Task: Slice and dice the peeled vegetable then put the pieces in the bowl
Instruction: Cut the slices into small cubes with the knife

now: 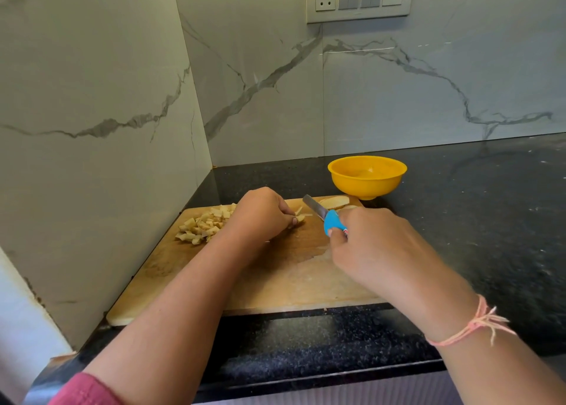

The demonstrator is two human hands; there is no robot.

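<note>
Pinching strips [299,215], left hand [263,211]; knife [325,218] label [345,230] unreadable.

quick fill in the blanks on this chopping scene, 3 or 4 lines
1. The right hand grips a knife with a ____ handle.
2. The left hand pinches a piece on the board; the diced pile lies to that hand's ____.
3. The bowl is ____ in colour.
4. The bowl holds ____ pieces yet.

Missing words: blue; left; yellow; no
</note>
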